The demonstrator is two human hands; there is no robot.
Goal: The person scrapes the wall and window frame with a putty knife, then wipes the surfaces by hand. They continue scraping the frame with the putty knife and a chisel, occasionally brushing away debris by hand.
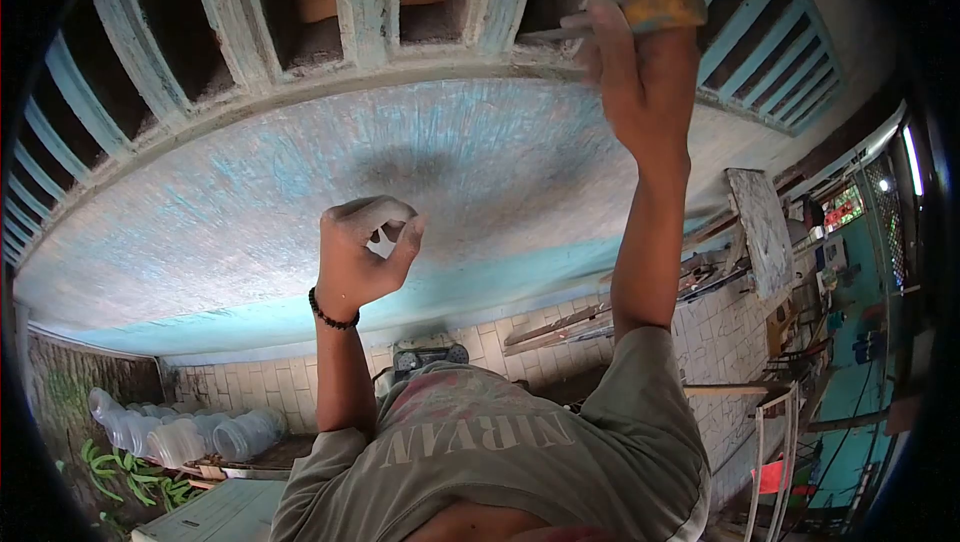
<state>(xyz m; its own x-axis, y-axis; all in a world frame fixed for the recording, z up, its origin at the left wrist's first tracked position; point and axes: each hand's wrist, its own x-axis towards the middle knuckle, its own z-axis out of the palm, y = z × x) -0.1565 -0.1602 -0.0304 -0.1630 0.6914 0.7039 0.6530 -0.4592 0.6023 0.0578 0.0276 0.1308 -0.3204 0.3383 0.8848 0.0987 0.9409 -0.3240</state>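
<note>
In my right hand (645, 82) is a scraper (665, 10) with a worn yellow-orange handle. Its thin blade, seen nearly edge-on and slightly blurred, points left at the base of the slats (495, 2). My left hand (360, 247), with a dark bead bracelet on the wrist, hovers in front of the wall (250, 202). Its fingers are loosely curled toward the thumb, and nothing shows between them. Patchy pale blue paint and grey scraped areas cover the wall below the curved ledge (300, 89).
Several clear plastic jars (180, 437) lie at lower left beside green plants (120, 472). Long wooden strips (560, 332) and a board (762, 232) lean on the right. A dark device (430, 355) sits on the floor near me. A wooden frame (775, 442) stands at lower right.
</note>
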